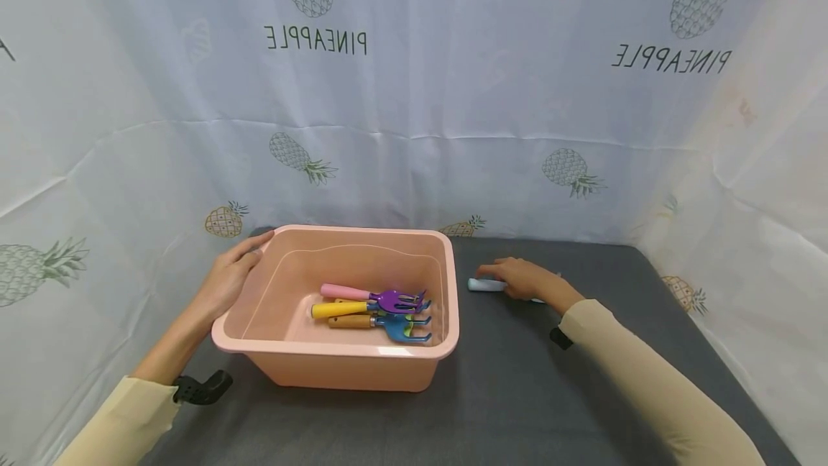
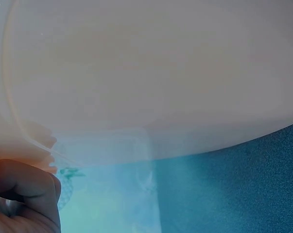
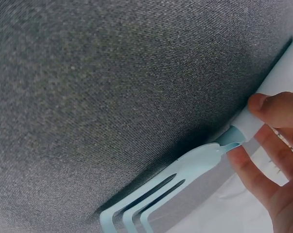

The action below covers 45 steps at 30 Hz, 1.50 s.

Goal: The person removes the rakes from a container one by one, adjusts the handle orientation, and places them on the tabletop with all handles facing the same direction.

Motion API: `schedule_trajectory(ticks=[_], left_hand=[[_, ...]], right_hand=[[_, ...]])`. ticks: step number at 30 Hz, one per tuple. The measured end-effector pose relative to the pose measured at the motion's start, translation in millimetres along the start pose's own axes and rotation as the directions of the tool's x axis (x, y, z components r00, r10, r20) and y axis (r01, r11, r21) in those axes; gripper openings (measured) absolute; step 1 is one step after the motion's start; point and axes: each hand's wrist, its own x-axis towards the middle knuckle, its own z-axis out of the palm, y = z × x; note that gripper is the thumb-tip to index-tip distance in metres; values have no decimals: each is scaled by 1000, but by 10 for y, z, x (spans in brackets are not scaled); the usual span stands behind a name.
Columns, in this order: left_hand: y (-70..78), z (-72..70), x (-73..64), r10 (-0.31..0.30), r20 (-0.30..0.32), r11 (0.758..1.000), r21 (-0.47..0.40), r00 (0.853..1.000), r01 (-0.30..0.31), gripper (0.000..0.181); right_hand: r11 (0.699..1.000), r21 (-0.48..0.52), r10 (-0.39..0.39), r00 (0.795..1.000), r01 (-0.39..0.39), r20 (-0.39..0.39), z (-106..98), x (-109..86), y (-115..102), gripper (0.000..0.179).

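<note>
My left hand (image 1: 228,280) grips the left rim of a peach plastic basin (image 1: 336,371). In the left wrist view, the basin's pale wall (image 2: 151,77) fills most of the picture above the bent fingers (image 2: 29,187). Over on the right, my right hand (image 1: 520,279) holds the handle of a light blue hand fork (image 3: 197,162) that lies on the grey cloth. The right wrist view shows the thumb on one side of the handle and fingers on the other. Inside the basin are a purple hand fork (image 1: 393,301) with a pink handle and other small garden tools.
One basin tool has a yellow handle (image 1: 339,309); a blue hand fork (image 1: 394,326) has a tan handle. Grey cloth (image 1: 517,394) covers the table. White pineapple-print curtains (image 1: 420,92) stand behind it and at both sides.
</note>
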Motion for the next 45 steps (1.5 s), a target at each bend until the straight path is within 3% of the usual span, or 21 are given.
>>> schedule_trajectory(ticks=[9,16,23,28,35,45], left_hand=[[13,20,-5,-8,7,1000,-19,1000,8,54],[15,-6,0,-2,9,1000,-9,1000,2,55],[11,-11,-8,-4,3,1000,-24,1000,4,55],[-6,-8,-8,3,-3,999,-32,1000,-4,55],[-14,-15,-11,5,5,1000,-29,1000,-4,55],[-2,2,21,2,8,999,-36,1000,-2,55]], right_hand=[[997,41,59,998,-60,19,-82,-34,-30,60],[988,156,27,999,-24,-20,-406,-144,-45,59],[987,158,22,999,-15,-40,-771,-228,-226,59],[990,133,-41,994,54,-100,-1001,-271,-413,57],[984,79,-138,965,159,-225,-1261,-319,-663,49],[967,71,-221,945,244,-242,-1555,-338,-1123,41]])
